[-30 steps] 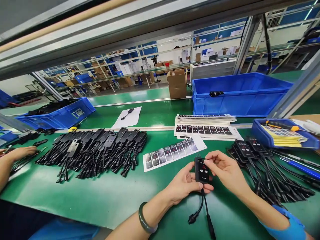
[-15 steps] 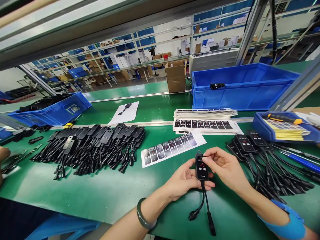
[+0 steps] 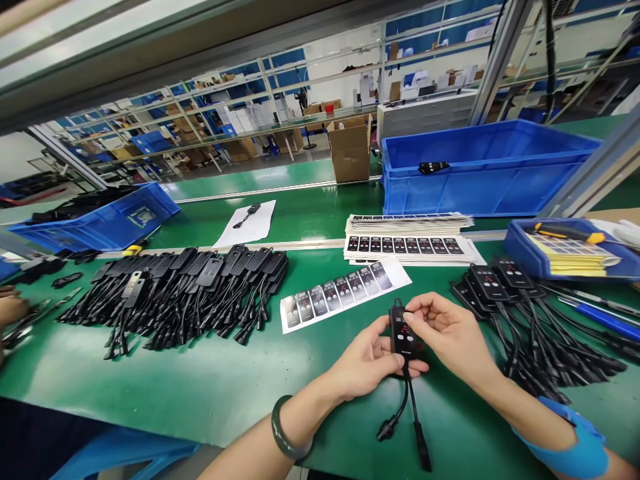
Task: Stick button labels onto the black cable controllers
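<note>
A small black controller box (image 3: 403, 343) with a hanging loop on top is held upright above the green bench. Its face carries a glossy label with red marks and two pale buttons. My left hand (image 3: 364, 365) wraps around it from the left and beneath, thumb low on the front. From the right, my right hand (image 3: 453, 333) is closed at the upper right corner, its thumb pressed on the label. Two short black cables (image 3: 414, 407) with connectors dangle below. Just left of the hands lies a sheet of labels (image 3: 340, 298).
Many unlabelled controllers (image 3: 200, 273) are piled at left; several labelled ones (image 3: 490, 287) lie at right. Label stacks (image 3: 407, 248), a big blue bin (image 3: 475, 183) and a small blue tray (image 3: 560, 267) stand behind. Another person's hand (image 3: 13, 310) shows at far left.
Both hands keep their hold on the controller and have hardly moved. The controller's face is tilted slightly differently, and the whole view has shifted a little.
</note>
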The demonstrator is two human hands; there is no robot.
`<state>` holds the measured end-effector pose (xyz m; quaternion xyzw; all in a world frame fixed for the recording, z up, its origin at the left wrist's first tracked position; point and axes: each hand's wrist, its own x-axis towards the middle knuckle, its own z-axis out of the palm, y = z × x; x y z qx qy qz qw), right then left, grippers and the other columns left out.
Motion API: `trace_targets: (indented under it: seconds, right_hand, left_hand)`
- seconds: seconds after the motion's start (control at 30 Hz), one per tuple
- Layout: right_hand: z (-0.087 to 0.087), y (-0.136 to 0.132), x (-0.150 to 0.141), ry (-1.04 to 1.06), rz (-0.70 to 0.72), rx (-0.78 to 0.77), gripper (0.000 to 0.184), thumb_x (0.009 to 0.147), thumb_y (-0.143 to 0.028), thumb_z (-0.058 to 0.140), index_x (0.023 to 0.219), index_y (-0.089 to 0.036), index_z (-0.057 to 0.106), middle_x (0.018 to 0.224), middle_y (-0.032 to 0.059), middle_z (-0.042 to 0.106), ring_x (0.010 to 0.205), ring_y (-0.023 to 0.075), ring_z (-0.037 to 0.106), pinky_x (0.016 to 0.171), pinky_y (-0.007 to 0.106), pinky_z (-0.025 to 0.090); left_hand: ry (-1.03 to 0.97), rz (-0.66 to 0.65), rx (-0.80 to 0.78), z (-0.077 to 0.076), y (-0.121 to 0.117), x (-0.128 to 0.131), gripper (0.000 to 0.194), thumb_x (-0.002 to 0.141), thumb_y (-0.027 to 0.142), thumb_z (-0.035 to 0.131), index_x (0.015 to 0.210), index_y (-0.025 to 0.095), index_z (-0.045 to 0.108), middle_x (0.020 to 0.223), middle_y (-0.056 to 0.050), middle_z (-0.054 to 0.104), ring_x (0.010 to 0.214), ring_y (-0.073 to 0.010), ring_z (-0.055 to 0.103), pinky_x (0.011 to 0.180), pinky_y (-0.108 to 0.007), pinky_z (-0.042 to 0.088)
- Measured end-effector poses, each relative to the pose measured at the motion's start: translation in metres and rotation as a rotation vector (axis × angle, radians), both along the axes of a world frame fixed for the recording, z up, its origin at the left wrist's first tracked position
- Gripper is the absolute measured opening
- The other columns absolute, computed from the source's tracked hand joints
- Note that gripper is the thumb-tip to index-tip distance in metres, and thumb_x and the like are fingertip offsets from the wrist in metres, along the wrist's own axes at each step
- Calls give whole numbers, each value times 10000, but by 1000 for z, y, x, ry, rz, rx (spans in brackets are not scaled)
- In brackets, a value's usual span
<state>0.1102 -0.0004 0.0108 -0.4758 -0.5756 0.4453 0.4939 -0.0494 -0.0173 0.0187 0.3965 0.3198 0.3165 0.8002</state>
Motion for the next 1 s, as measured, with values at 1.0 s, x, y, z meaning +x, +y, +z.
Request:
trace_targets:
  seconds: [1.0]
  right_hand:
    - [-16, 9, 2, -217, 205, -83, 437, 837, -460, 540, 1186, -199, 499, 916, 50, 546, 698, 139, 554, 559, 244, 500]
  left_hand:
    - [-42, 15, -92, -11, 5, -2, 522, 836, 540, 404, 1168, 138, 438, 964, -207, 607, 761, -296, 648, 619, -295, 566]
